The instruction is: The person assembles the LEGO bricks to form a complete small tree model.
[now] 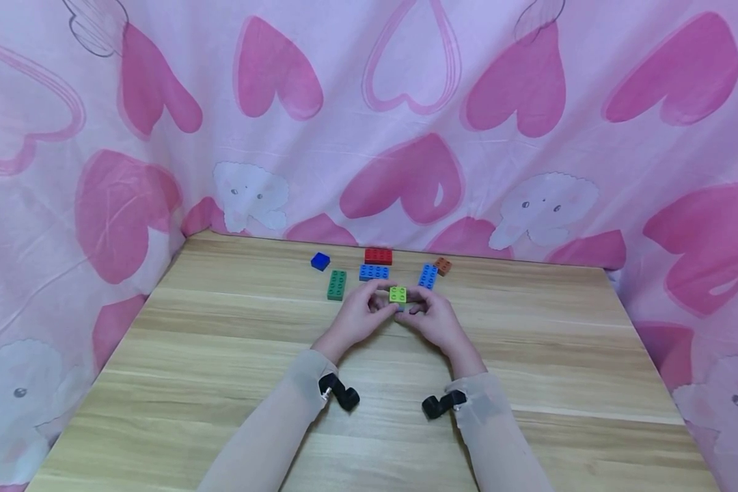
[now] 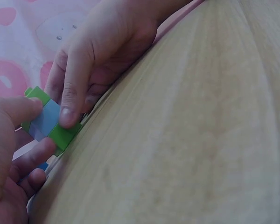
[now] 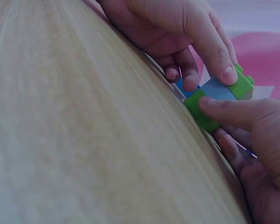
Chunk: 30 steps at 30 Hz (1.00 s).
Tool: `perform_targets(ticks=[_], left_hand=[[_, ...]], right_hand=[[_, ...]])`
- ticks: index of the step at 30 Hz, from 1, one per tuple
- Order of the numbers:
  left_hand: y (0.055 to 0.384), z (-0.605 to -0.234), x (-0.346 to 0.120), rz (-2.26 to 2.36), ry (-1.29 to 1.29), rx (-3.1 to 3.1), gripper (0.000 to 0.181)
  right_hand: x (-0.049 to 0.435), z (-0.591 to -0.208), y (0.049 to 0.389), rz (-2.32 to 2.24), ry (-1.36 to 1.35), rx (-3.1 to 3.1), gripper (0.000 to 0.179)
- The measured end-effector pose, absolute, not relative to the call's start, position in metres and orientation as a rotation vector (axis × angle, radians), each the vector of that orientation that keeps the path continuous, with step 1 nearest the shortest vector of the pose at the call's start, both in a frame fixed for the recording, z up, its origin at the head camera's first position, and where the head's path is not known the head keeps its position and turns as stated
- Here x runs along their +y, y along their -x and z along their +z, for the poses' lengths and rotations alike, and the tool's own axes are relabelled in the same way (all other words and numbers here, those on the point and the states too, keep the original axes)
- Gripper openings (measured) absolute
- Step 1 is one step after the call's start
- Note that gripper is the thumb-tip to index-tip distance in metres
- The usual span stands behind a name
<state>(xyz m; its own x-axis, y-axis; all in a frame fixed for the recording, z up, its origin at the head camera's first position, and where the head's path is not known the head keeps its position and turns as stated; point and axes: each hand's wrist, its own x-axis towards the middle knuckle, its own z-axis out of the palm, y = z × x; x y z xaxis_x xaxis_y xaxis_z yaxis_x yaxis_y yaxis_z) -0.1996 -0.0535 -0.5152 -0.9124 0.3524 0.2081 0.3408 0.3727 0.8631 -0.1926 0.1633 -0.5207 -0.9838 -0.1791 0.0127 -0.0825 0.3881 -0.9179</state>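
Three toy building bricks form a small stack near the middle of the table: a lime green brick [image 1: 398,294] on top, a light blue brick [image 2: 45,121] in the middle and a green brick [image 3: 201,112] at the bottom. My left hand [image 1: 358,316] pinches the stack's upper part, its thumb by the seam of the top and blue bricks. From the other side, my right hand [image 1: 438,321] grips the bottom brick, with the thumb pressed on its near face. The fingers behind the stack are partly hidden. In the wrist views the stack is at or just above the tabletop.
Beyond my hands lie a dark blue brick [image 1: 320,261], a dark green brick [image 1: 337,285], a red brick [image 1: 378,256], a blue brick [image 1: 374,272], another blue brick [image 1: 428,275] and a brown brick [image 1: 443,266]. A pink heart-patterned curtain [image 1: 400,178] borders the wooden table [image 1: 221,383].
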Motion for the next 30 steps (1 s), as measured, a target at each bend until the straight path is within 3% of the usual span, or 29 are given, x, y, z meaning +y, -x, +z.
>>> perform_targets(ticks=[15, 24, 30], left_hand=[[0.200, -0.517, -0.053, 1.597, -0.647, 2.624, 0.047], [0.200, -0.517, -0.054, 1.612, -0.630, 2.603, 0.047], [0.200, -0.516, -0.053, 1.622, -0.634, 2.597, 0.049]], right_hand=[[0.165, -0.522, 0.193, -1.727, 0.297, 2.559, 0.058], [0.179, -0.518, 0.194, -1.855, 0.187, 2.518, 0.048], [0.192, -0.517, 0.199, -2.037, -0.023, 2.582, 0.031]])
